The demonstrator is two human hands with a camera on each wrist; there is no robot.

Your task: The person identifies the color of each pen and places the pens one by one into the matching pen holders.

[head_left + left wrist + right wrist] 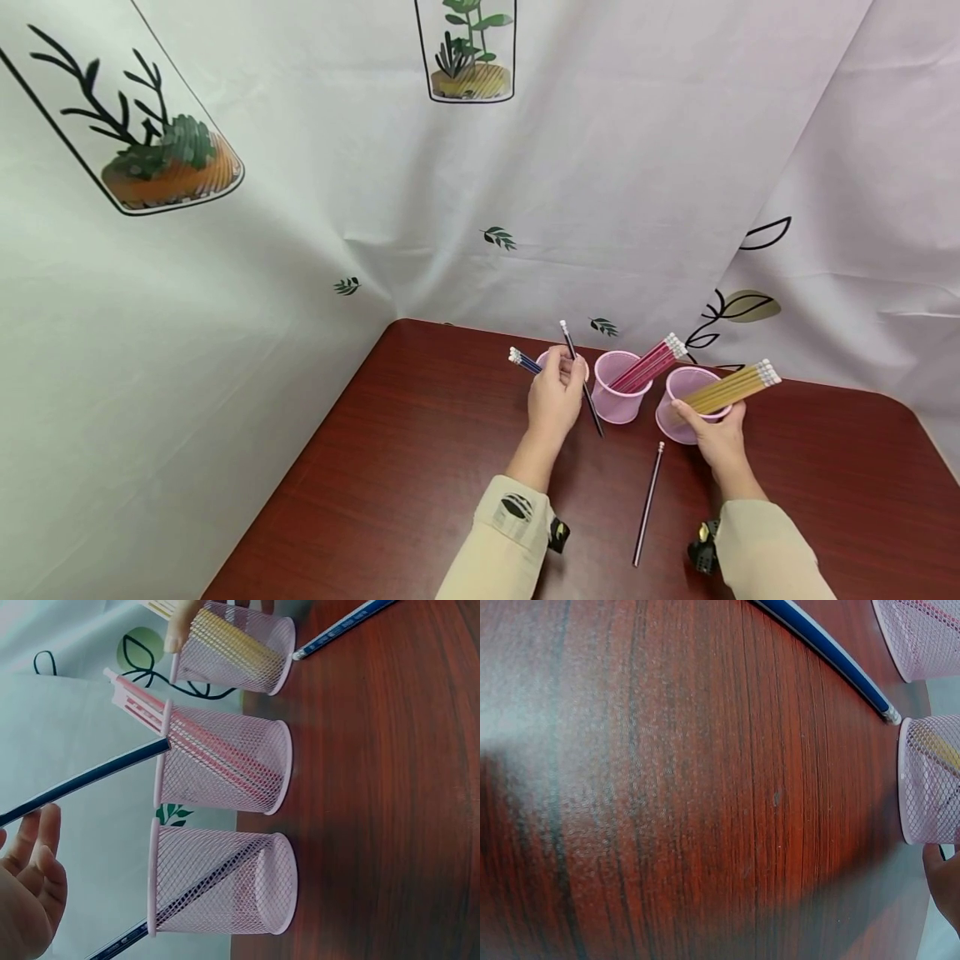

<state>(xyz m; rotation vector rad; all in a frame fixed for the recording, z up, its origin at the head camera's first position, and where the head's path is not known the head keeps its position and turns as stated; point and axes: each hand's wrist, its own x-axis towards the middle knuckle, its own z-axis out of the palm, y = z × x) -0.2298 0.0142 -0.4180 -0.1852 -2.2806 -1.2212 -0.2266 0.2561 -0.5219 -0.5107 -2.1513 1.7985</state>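
My left hand [553, 402] pinches a dark blue pencil [592, 408] slantwise above the left pink mesh cup [202, 862], its white eraser end up. Blue pencils [528, 362] lean out of that cup, which the hand partly hides in the head view. At the right, my right hand [722, 443] grips another pink mesh cup [677, 421], thumb at the rim and fingers around the far side. Yellow pencils [731, 388] lean rightward from it, white erasers outward. Between them stands a third mesh cup [618, 407] with red pencils [647, 367].
A loose blue pencil [648, 504] lies on the dark red wooden table [420, 467] between my forearms, eraser end near the right cup. Behind the cups, a pale patterned cloth [420, 208] hangs along the table's back and left edges.
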